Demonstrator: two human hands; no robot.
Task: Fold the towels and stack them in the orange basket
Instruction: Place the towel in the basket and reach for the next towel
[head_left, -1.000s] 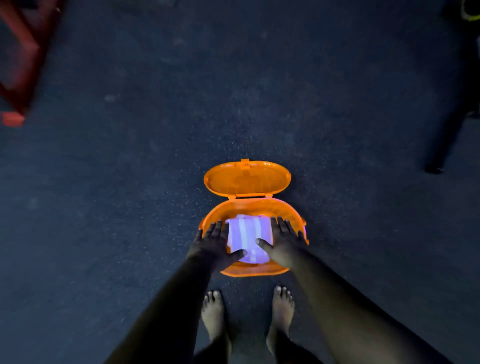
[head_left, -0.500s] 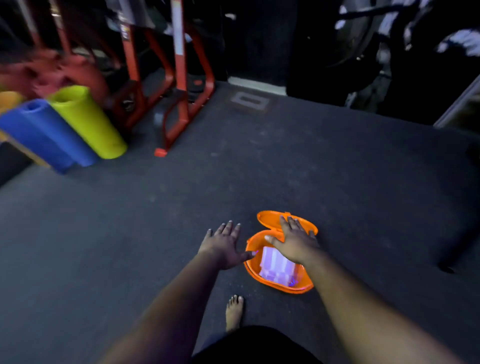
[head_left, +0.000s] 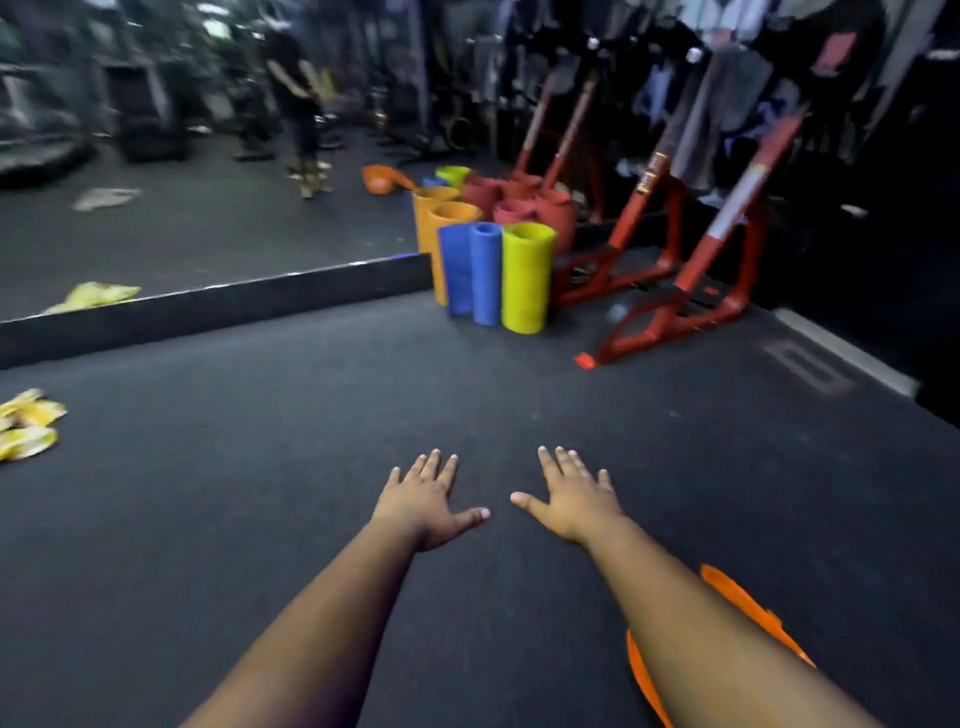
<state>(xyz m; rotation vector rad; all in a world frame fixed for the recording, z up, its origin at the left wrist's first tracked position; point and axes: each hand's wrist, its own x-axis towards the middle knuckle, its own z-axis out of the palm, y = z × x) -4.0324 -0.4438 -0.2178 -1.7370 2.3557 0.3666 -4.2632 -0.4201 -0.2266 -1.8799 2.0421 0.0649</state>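
Head view: looks forward and down over a dark floor (head_left: 322, 519) in a gym-like room; much of the far part is blurred.
Left hand (head_left: 423, 501): stretched forward, palm down, fingers straight and spread wide, holding nothing; whether it touches the floor cannot be told.
Right hand (head_left: 569, 496): just beside the left one, also palm down with fingers spread wide, holding nothing.
Orange basket (head_left: 748, 605): near right, mostly hidden behind the right forearm; only slivers of its orange rim show on either side of the arm. Its inside is out of sight, so any towels in it cannot be seen.
Yellow cloth (head_left: 28, 423): crumpled on the floor at the far left edge, well apart from both hands.
Rolled mats (head_left: 491, 270): standing upright in a cluster at the far middle, blue and yellow-green in front, orange and red behind.
Red metal frames (head_left: 670, 291): just right of the mats, slanting up toward the back.
Mirror (head_left: 182, 208): along the far left wall, above a dark base strip, reflecting the floor and the mats.
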